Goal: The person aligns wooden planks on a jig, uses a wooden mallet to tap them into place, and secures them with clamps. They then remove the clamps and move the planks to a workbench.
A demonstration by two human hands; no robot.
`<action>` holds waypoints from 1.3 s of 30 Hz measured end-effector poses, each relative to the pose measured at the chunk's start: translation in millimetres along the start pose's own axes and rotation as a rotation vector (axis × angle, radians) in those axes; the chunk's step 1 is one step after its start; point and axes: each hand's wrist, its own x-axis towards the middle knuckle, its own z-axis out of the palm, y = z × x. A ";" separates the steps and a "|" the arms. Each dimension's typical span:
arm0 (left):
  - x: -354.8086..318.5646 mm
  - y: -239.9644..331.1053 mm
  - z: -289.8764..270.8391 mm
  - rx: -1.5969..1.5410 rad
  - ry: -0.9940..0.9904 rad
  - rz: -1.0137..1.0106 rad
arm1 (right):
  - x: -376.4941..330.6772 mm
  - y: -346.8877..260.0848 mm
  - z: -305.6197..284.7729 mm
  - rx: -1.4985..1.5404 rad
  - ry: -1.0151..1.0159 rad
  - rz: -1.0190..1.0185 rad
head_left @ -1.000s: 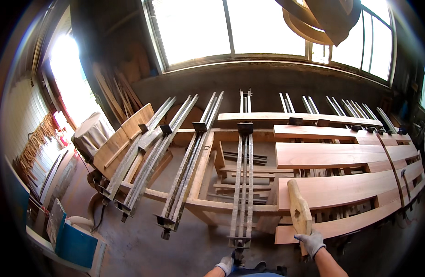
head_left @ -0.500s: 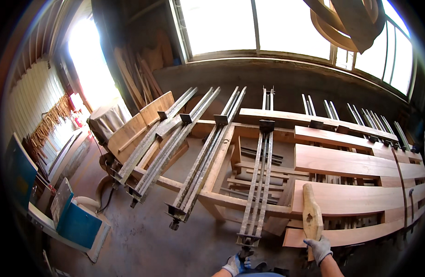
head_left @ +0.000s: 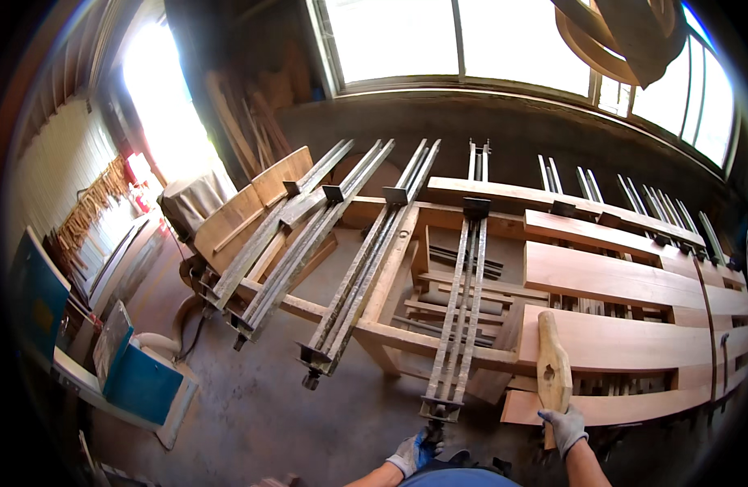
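Note:
My right hand (head_left: 566,428), in a grey work glove, grips the lower end of a rounded wooden club (head_left: 552,364) and holds it upright over the near edge of the reddish boards (head_left: 626,280). My left hand (head_left: 413,451), also gloved, is closed on the handle at the near end of a long metal bar clamp (head_left: 459,312). That clamp lies across a wooden rack frame (head_left: 390,280) and runs away from me. The boards rest side by side on more clamps at the right.
Three more long bar clamps (head_left: 317,235) lie angled across the rack to the left. Wooden slabs (head_left: 244,203) lean at the rack's left end. A blue machine (head_left: 142,377) stands at lower left on the concrete floor (head_left: 260,414). Windows run along the far wall.
The view has shifted so the rack and boards sit further right and closer. My right hand has raised the wooden club slightly; my left hand stays at the clamp end.

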 end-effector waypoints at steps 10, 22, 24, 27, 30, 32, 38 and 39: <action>-23.4 9.9 42.2 1.079 0.496 0.476 | -2.7 -5.2 -4.0 -0.056 0.013 0.072; 41.6 -5.6 -64.3 -0.142 -0.152 -0.282 | -3.9 -10.7 -0.2 -0.112 -0.021 0.064; 24.8 11.4 -35.3 0.236 0.111 -0.284 | -4.3 -4.8 -5.5 -0.149 0.010 0.053; 6.1 0.7 -6.7 0.642 0.414 0.249 | -2.2 0.7 -4.0 -0.151 0.023 0.027; -24.8 7.0 47.2 1.275 0.502 0.627 | -3.5 -3.1 -4.2 -0.201 0.023 0.049; -40.7 7.9 77.8 1.494 0.602 0.650 | 0.1 6.1 -4.9 -0.183 0.023 0.060; 13.0 7.3 -16.4 -0.132 -0.105 -0.155 | -3.5 -3.7 -6.8 -0.249 0.003 0.034; 23.6 8.3 -28.3 -0.162 -0.121 -0.225 | -8.2 -14.0 -5.3 -0.250 -0.009 0.038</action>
